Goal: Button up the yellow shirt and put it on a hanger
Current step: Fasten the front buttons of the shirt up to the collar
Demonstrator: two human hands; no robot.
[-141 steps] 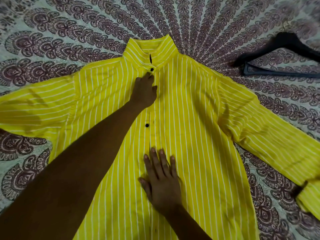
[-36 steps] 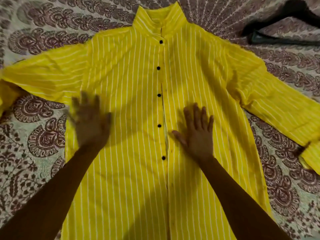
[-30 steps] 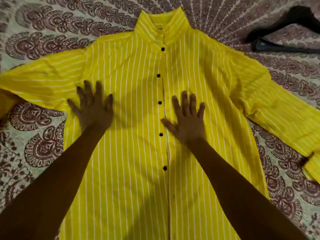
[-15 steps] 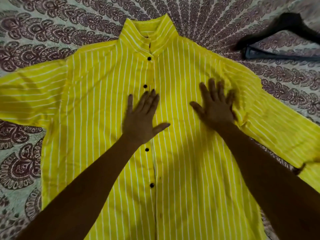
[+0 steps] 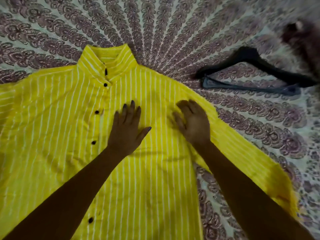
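Note:
The yellow shirt with white stripes lies flat, front up, on a patterned bedsheet, its black buttons fastened down the placket. My left hand rests flat on the chest just right of the button line, fingers straight and thumb spread. A little further right, near the shoulder seam, my right hand lies on the fabric with its fingers relaxed and slightly blurred. The black hanger lies on the sheet beyond the shirt's right shoulder, apart from both hands.
The bedsheet with a purple radial pattern covers the whole surface. A dark blurred object sits at the far right, behind the hanger. The shirt's right sleeve stretches toward the lower right.
Both hands slid to the right across the shirt's chest, staying flat. The view has shifted right, so the hanger now shows more fully.

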